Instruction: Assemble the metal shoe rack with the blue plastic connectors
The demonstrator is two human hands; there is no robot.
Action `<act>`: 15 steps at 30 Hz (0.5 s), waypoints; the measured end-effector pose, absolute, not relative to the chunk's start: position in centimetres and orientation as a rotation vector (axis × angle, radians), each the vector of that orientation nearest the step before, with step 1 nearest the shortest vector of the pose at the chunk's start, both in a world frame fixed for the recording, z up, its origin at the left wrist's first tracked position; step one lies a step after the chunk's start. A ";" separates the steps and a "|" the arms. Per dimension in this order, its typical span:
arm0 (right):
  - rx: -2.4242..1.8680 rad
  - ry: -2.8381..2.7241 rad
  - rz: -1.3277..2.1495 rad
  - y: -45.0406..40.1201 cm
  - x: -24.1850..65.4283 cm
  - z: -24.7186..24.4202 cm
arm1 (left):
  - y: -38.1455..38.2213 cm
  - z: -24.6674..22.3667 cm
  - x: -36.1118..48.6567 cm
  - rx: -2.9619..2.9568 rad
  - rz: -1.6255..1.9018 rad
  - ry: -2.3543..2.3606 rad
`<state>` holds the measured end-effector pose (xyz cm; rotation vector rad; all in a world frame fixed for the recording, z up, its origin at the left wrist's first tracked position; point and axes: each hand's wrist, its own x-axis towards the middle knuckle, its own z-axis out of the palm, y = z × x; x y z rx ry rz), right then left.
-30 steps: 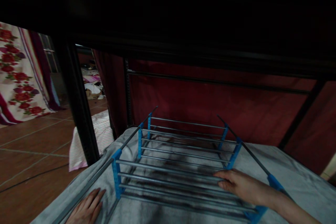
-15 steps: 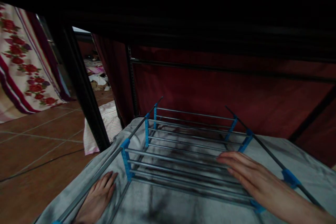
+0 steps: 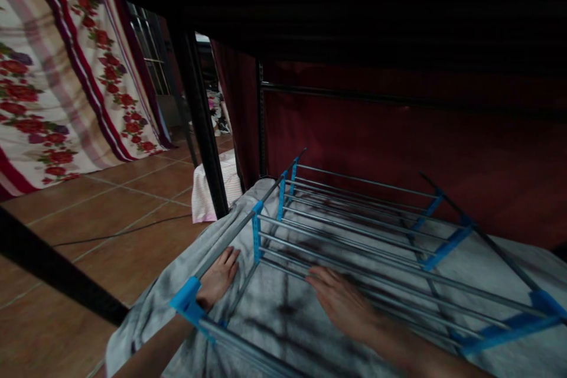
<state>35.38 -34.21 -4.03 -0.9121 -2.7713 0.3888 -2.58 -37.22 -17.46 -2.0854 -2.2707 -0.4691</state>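
Observation:
A rack of grey metal tubes with blue plastic brackets lies on a grey blanket. My left hand rests on the blanket at the rack's left side, partly behind its long side tube, fingers apart and nothing in it. Near the middle, my right hand hovers at the rack's crossbars with fingers stretched out, holding nothing. Whether its fingertips touch a bar is unclear. Another blue bracket joins the tubes close to my left wrist.
A dark frame surrounds the bed, with a black post at left. Dark red cloth hangs behind. A floral curtain hangs over the tiled floor, where a cable lies. A striped cloth hangs beside the post.
The view has turned left and shows more curtain and floor. My right hand has moved left and nearer over the rack. My left hand remains on the blanket beside the rack.

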 end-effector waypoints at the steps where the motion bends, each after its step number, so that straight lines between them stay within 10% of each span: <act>1: -0.903 -2.779 0.322 -34.1 34.8 -4.2 | -37.3 -17.3 -2.5 -2.089 -0.494 -2.269; 15: -1.001 -2.624 0.070 -33.8 29.1 -3.2 | -38.3 -17.8 -3.2 -2.170 -0.412 -2.242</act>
